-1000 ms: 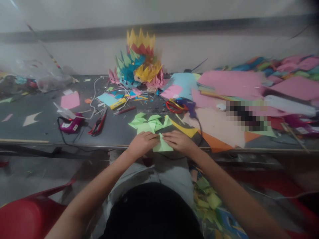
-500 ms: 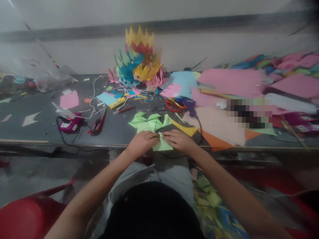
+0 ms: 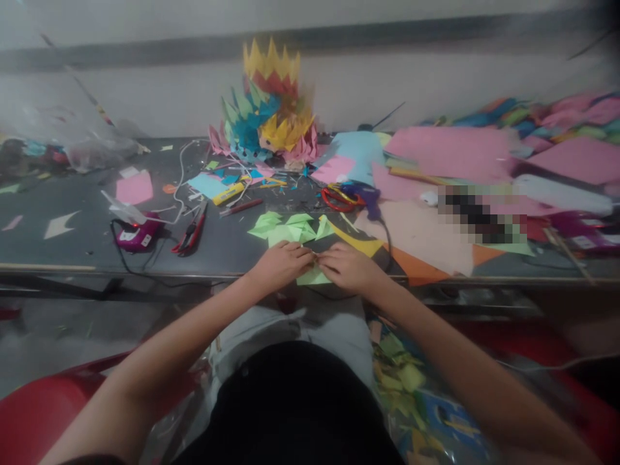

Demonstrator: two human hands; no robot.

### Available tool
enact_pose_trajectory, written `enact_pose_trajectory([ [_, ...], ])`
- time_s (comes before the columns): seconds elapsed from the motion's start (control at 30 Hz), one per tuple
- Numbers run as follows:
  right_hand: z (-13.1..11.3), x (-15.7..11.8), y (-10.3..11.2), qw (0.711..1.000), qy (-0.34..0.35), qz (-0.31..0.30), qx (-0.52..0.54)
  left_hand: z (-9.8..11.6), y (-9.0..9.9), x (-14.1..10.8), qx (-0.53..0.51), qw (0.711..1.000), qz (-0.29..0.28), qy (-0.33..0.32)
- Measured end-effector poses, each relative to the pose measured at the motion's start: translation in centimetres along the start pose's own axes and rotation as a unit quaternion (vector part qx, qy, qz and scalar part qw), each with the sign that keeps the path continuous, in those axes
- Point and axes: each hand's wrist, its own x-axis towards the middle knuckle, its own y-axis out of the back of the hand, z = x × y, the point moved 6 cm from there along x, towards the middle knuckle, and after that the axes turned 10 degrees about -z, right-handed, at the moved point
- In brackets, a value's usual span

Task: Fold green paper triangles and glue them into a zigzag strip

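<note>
At the table's front edge, my left hand (image 3: pixel 285 263) and my right hand (image 3: pixel 349 266) meet fingertip to fingertip over a light green paper (image 3: pixel 314 276). The fingers of both are closed on its upper part, which they largely cover. The paper's lower part shows beneath the hands. Folded light green pieces (image 3: pixel 299 228) lie just beyond my fingers. A yellow paper strip (image 3: pixel 363 245) curves away to the right of them.
Folded paper crowns (image 3: pixel 271 123) stand at the back. A red cutter (image 3: pixel 192 234), purple power socket (image 3: pixel 138 237) and white cable lie left. Red-handled scissors (image 3: pixel 341 199), a purple glue gun (image 3: pixel 372 199) and coloured sheets (image 3: pixel 450 152) lie right. A red stool (image 3: pixel 43 420) stands lower left.
My hands have come closer together over the green paper and now cover more of its top. The whole view has shifted slightly, with the table a little higher in the picture.
</note>
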Motion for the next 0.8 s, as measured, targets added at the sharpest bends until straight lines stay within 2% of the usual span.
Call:
enact_pose_trajectory([
  [0.17, -1.2, -1.4, 0.5, 0.999, -0.022, 0.031, 0.000, 0.6, 0.2, -0.2, -0.011, 1.000, 0.006, 0.009],
  [0.43, -0.6, -2.4, 1.0, 0.992, -0.101, 0.063, 0.045, 1.0, -0.1, -0.5, -0.028, 0.999, -0.007, 0.037],
  [0.6, 0.7, -0.4, -0.1, 0.990, -0.134, 0.027, 0.018, 1.5, -0.4, -0.9, -0.038, 0.998, -0.007, 0.052],
  [0.7, 1.3, 0.9, -1.1, 0.991, -0.136, -0.015, -0.012, 1.7, -0.6, -1.1, -0.056, 0.996, 0.006, 0.074],
  [0.8, 1.3, 1.1, -1.3, 0.990, -0.131, -0.025, -0.052, 1.8, -0.7, -1.5, -0.093, 0.991, 0.023, 0.095],
])
